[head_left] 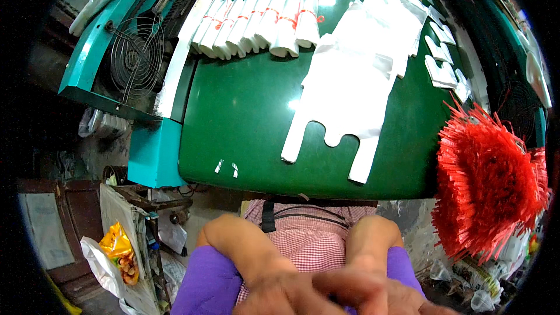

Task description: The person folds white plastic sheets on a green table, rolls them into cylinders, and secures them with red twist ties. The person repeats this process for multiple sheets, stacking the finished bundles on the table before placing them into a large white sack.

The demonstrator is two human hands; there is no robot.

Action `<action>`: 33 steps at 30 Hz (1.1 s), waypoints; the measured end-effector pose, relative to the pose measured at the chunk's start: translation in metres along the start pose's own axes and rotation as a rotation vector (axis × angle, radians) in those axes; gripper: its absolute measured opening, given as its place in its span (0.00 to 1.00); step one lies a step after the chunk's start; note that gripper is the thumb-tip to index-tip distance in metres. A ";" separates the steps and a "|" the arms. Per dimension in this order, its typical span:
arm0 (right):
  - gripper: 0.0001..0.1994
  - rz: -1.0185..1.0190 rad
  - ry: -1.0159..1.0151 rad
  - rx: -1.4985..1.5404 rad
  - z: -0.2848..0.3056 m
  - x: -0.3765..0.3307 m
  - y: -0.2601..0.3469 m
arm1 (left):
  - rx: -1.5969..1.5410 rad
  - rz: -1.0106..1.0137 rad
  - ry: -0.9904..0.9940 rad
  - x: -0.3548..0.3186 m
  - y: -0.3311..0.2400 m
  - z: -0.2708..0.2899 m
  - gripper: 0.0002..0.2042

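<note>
Your left hand (274, 291) and right hand (373, 294) meet at the bottom edge; whether they grip anything cannot be told. Seven tied bag bundles (256, 23) lie finished at upper centre; the loose bag stack (350, 81) at centre right remains untied, red ties (487, 181) beside it.

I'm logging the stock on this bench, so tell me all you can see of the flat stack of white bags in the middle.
The bag stack is thin white plastic, vest-style carrier bags laid flat in a loose pile on the green table. Two handle loops point toward the person, with a curved cut-out and a small tab between them. The far end is untidy, with edges fanned out. Neither hand touches it. The tied bundles lie to its left and the red strips to its right.
</note>
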State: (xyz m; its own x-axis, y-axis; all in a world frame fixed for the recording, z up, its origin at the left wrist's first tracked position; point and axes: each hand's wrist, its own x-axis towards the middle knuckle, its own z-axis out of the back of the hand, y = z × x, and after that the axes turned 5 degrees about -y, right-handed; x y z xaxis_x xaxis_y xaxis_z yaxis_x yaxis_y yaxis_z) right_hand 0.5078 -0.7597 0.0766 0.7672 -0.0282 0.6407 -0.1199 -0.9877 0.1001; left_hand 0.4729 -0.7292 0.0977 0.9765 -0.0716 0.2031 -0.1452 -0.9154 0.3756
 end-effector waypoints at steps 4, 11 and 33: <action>0.18 -0.082 -0.245 0.023 -0.030 -0.006 0.006 | 0.053 -0.210 0.316 0.033 0.012 -0.010 0.20; 0.17 0.079 -0.271 -0.120 -0.022 0.000 -0.009 | 0.172 -0.413 0.147 0.029 0.011 -0.016 0.17; 0.14 0.497 -0.384 -0.149 -0.038 0.021 -0.049 | 0.235 -0.767 0.039 0.031 -0.002 -0.036 0.10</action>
State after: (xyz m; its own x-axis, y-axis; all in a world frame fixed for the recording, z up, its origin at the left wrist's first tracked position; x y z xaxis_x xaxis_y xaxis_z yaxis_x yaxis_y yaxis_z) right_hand 0.5060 -0.7062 0.1146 0.7653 -0.5573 0.3222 -0.5840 -0.8116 -0.0165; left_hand 0.4976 -0.7151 0.1355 0.7839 0.6209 -0.0014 0.6053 -0.7638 0.2242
